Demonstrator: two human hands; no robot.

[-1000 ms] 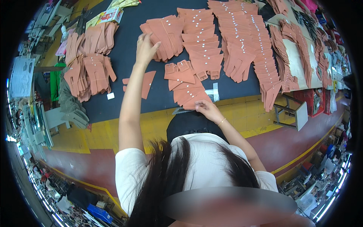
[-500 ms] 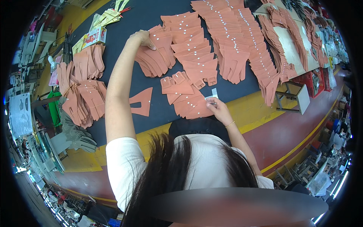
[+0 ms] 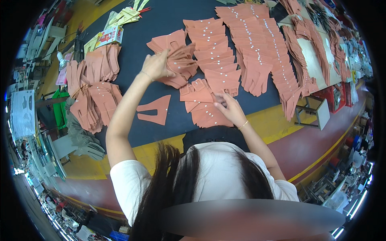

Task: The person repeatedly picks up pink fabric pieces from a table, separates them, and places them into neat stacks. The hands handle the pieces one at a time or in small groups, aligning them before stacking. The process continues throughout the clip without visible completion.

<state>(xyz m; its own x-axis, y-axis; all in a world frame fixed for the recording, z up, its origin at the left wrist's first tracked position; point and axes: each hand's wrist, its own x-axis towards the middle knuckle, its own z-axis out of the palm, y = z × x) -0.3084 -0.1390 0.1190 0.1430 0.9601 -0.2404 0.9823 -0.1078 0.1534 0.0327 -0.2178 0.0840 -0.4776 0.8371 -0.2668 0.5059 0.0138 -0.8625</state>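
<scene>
Can make out bold printing on a small red-and-white box (image 3: 110, 36) at the upper left; can also see small white marks (image 3: 248, 35) dotting the double column of coral pieces (image 3: 257, 74), too tiny to read. Resting the left hand (image 3: 159, 66) on a fanned bundle of coral pieces (image 3: 171, 41), on the dark table (image 3: 136, 50), with fingers bent at its left side and thumb spread apart from them; cannot tell whether pinching any piece. Holding the right hand (image 3: 230, 108) at the right edge of a pile of buckled coral pieces (image 3: 196, 96), nearer the body, with fingers loosely curled; cannot tell about a pinch there either. Crossing the table with the left forearm (image 3: 130, 96), between coral bundles (image 3: 105, 100) and a loose forked piece (image 3: 163, 107). See also yellow pieces (image 3: 122, 17) beyond the box, grey-green pieces (image 3: 82, 136) at the left edge, and a stool (image 3: 319, 114) beside red crates (image 3: 333, 96) at right.
</scene>
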